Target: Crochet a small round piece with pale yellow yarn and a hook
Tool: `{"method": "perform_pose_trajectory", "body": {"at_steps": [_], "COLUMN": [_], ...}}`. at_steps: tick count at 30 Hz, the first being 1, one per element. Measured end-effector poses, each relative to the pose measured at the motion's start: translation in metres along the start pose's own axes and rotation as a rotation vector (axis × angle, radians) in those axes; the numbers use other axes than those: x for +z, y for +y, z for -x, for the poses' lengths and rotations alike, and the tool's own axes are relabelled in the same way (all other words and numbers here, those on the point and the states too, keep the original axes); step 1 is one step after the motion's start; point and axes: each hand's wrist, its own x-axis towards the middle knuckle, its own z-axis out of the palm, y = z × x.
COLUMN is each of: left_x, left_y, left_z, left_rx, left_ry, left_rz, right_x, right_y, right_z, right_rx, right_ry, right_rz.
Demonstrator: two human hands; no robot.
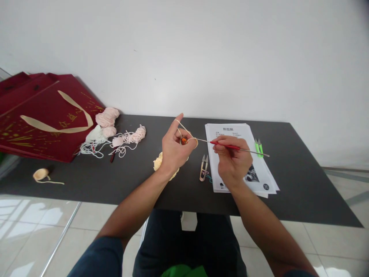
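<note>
While yarn spans gap, right hand holds hook.

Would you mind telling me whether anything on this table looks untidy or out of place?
Mainly the pale yarn beside the red bags: its strands sprawl in loose loops instead of lying wound. The paper stack is slightly askew, lower sheets poking out at the bottom right.

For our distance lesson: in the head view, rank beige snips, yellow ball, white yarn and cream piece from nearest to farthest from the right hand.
From the right hand:
1. Beige snips: left, beside the papers.
2. Yellow ball: left, partly behind the left hand.
3. White yarn: farther left, by the red bag.
4. Cream piece: far left, near the table edge.
</note>
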Motion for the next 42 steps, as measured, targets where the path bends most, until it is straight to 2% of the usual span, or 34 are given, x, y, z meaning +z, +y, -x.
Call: {"method": "perform_pose_trajectory", "body": {"at_steps": [4,11,15,19,24,32,37,40,42], "left_x": [-0.001,-0.009,-0.008,-0.005,-0.004,-0.005,-0.004,-0.004,-0.004], "left_y": [0.002,-0.004,-0.007,-0.007,-0.009,-0.004,-0.003,-0.004,-0.005], "left_z": [0.0,-0.011,-0.01,-0.008,-0.009,-0.006,-0.006,-0.007,-0.007], "left_rx": [-0.018,-0.095,-0.104,-0.079,-0.053,-0.072,-0.069,-0.118,-0.178], "left_ry": [-0.053,-0.166,-0.2,-0.17,-0.076,-0.081,-0.123,-0.114,-0.107], "left_rz": [0.042,0.149,0.209,0.229,0.243,0.182,0.179,0.256,0.338], "right_x": [-0.001,-0.006,-0.004,0.002,0.01,0.015,0.016,0.013,0.01], "right_y": [0.0,0.003,0.007,0.013,0.014,0.007,-0.001,-0.003,-0.003], "right_z": [-0.006,-0.017,-0.02,-0.015,-0.007,-0.002,0.005,0.011,0.015], "right_rx": [0.116,0.213,0.391,0.539,0.581,0.468,0.329,0.136,-0.088], "right_ry": [0.022,-0.02,-0.018,0.0,0.043,0.027,0.031,-0.014,-0.083], "right_rz": [-0.146,-0.305,-0.426,-0.481,-0.455,-0.379,-0.195,0.008,0.1]}}
